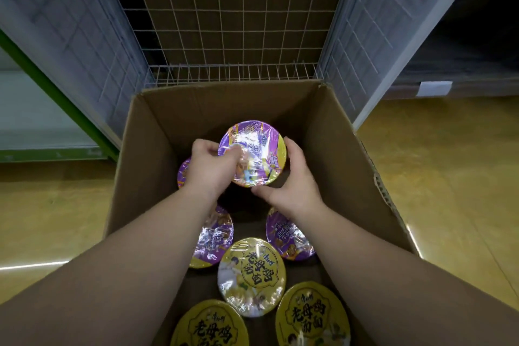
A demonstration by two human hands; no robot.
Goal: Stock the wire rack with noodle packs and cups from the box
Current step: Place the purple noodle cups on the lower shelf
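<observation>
Held cup: purple-lidded noodle cup point(252, 153), film-wrapped and glossy; lid tilted toward the camera; raised above the other cups, over the far half of the box; gripped from both sides
Left hand: left hand point(212, 167) on the cup's left edge; fingers curled over the rim onto the lid; holds the cup
Right hand: right hand point(292, 177) cupping the cup's right side and underside; fingers wrapped round the far edge, thumb pointing left below the cup; holds the cup
Box: open cardboard box point(157, 132) on the floor, flaps spread; stands just before the rack
Purple cups in box: one point(184, 174) mostly hidden under the left hand; one point(214, 236) beside the left forearm; one point(286, 236) beside the right forearm
Yellow cups in box: one point(251, 275) central, tilted, lying partly over its neighbours; two nearer the camera, left point(209, 326) and right point(311, 314), lids up, black characters
Rack: white wire rack point(238, 36) behind the box; lower shelf with a low front rail; cardboard panel behind the back grid
Floor: yellowish floor point(449, 177); glare streaks either side
</observation>
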